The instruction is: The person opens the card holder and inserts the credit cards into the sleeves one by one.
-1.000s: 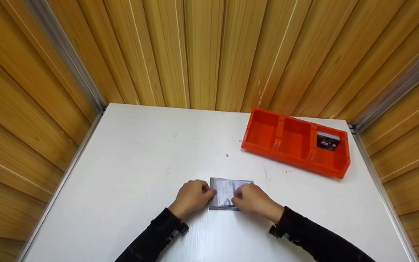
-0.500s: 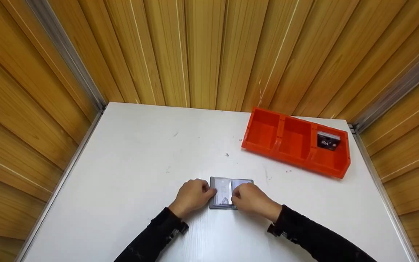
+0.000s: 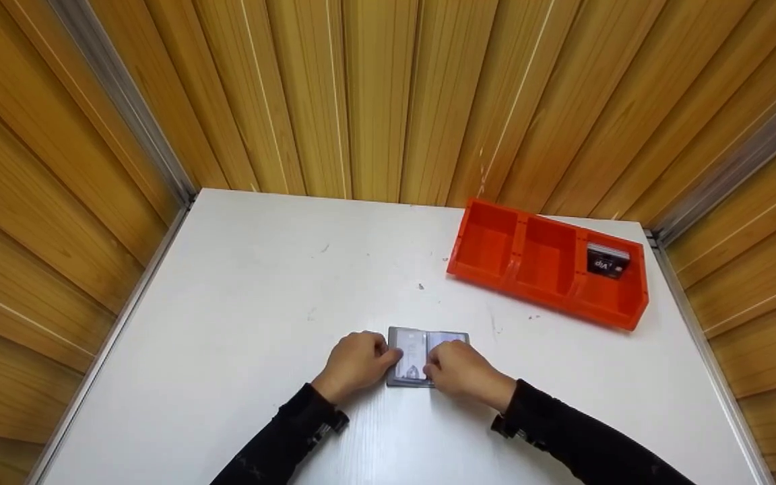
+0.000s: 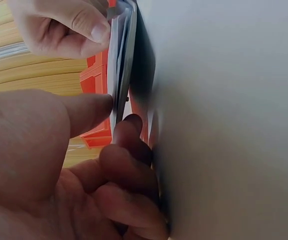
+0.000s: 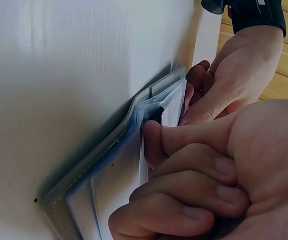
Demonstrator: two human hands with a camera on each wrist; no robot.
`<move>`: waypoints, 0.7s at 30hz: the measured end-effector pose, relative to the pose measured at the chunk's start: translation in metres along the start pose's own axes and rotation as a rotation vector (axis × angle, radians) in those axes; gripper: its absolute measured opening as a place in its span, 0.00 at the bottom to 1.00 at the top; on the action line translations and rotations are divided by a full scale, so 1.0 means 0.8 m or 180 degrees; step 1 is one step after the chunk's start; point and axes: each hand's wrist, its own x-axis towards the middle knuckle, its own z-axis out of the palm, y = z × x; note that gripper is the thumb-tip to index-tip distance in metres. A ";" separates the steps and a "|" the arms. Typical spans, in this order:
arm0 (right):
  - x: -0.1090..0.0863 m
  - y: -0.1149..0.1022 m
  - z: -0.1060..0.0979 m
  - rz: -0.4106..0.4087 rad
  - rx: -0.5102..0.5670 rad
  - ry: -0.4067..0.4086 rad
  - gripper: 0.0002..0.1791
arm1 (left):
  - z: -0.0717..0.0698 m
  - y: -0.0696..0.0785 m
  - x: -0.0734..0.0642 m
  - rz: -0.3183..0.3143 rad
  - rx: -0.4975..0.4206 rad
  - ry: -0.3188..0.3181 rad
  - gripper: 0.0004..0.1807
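Note:
A grey card holder [image 3: 393, 379] lies spread on the white table, its clear plastic sleeves showing. My left hand [image 3: 356, 362] pinches its left edge, thumb on top and fingers beneath, as the left wrist view shows. In the left page sits a pale printed card [image 3: 412, 357]. At the card's inner edge, near the fold, are the thumb and forefinger of my right hand [image 3: 461, 369]. They pinch that edge in the right wrist view, the other fingers curled. The right page [image 5: 124, 185] lies partly under my right hand.
A red tray [image 3: 550, 296] with three compartments stands at the back right. Its right compartment holds a stack of black cards [image 3: 607, 261] marked "Vip". Wood-patterned walls [image 3: 381, 101] border the table at the back and both sides.
The card has slid a little left into the left page, and my right hand has moved left with it. My left hand stays in place on the card holder.

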 end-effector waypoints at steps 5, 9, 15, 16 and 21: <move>0.000 -0.002 0.002 -0.0038 -0.0023 0.0011 0.14 | 0.000 0.001 0.000 -0.0048 -0.0004 -0.0023 0.20; 0.001 -0.002 0.002 -0.0021 -0.0032 0.0001 0.14 | 0.001 0.000 0.000 -0.0097 -0.0027 -0.0052 0.21; 0.000 -0.003 -0.005 -0.0049 -0.0042 0.0023 0.11 | 0.001 -0.001 0.000 -0.0078 -0.0025 -0.0090 0.21; 0.000 -0.003 -0.007 -0.0054 -0.0048 0.0043 0.10 | 0.001 -0.001 0.000 -0.0079 -0.0027 -0.0100 0.21; -0.001 -0.005 -0.025 0.0092 -0.0097 0.0152 0.08 | 0.001 -0.001 0.000 -0.0098 -0.0020 -0.0120 0.20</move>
